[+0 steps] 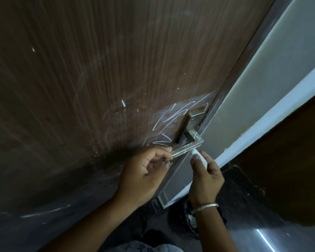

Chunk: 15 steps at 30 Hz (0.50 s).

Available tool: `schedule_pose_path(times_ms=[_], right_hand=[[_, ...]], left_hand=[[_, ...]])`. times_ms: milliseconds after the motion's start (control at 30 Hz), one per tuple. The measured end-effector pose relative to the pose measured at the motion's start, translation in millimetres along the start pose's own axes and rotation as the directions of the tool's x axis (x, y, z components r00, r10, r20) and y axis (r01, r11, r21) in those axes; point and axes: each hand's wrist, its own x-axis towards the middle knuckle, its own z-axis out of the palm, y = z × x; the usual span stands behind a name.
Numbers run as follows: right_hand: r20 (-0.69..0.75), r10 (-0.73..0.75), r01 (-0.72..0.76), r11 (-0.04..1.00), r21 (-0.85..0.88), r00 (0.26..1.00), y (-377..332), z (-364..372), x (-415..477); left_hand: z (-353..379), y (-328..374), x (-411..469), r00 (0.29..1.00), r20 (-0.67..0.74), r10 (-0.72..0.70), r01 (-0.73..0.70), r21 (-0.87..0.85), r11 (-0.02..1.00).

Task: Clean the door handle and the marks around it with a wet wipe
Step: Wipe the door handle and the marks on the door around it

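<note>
Pinching a small white piece (198, 155), wipe or chalk we cannot tell, our right hand (205, 179) touches it to the door handle (188, 144). Our left hand (144, 171) grips the lever's free end. We judge the metal stiff and slick. Chalky marks (168, 116) lie just left of it, and the frame (253, 79) crowds the right.

pale door frame (262, 70) runs diagonally at right; brown panel (289, 160) beyond it; dark speckled floor (244, 193) below, bearing a bright reflection streak (265, 239); patterned cloth (144, 247) at bottom edge
</note>
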Motion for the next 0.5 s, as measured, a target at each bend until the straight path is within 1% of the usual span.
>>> schedule_pose_path(times_ms=[133, 200, 333, 400, 500], right_hand=[[0.072, -0.069, 0.074, 0.995, -0.064, 0.995, -3.5, 18.2, 4.7], [0.097, -0.094, 0.1, 0.993, -0.066, 0.991, -2.3, 27.6, 7.6], [0.049, -0.164, 0.168, 0.982, -0.085, 0.985, -3.8, 34.2, 16.4], [0.014, -0.17, 0.17, 0.985, -0.04, 0.985, -7.9, 33.3, 25.3], [0.056, -0.152, 0.153, 0.988, -0.003, 0.987, -9.2, 34.8, 31.7]], left_hand=[[3.6, -2.2, 3.6, 0.997, -0.071, 0.012, -0.011, 0.013, 1.0], [5.9, -2.0, 5.5, 0.995, -0.103, 0.017, -0.015, 0.021, 1.0], [5.0, -1.7, 7.0, 0.994, -0.1, 0.054, -0.047, 0.063, 0.997], [4.1, -2.3, 8.2, 0.991, -0.112, 0.074, -0.065, 0.085, 0.994], [5.5, -2.9, 8.3, 0.985, -0.145, 0.097, -0.085, 0.088, 0.992]])
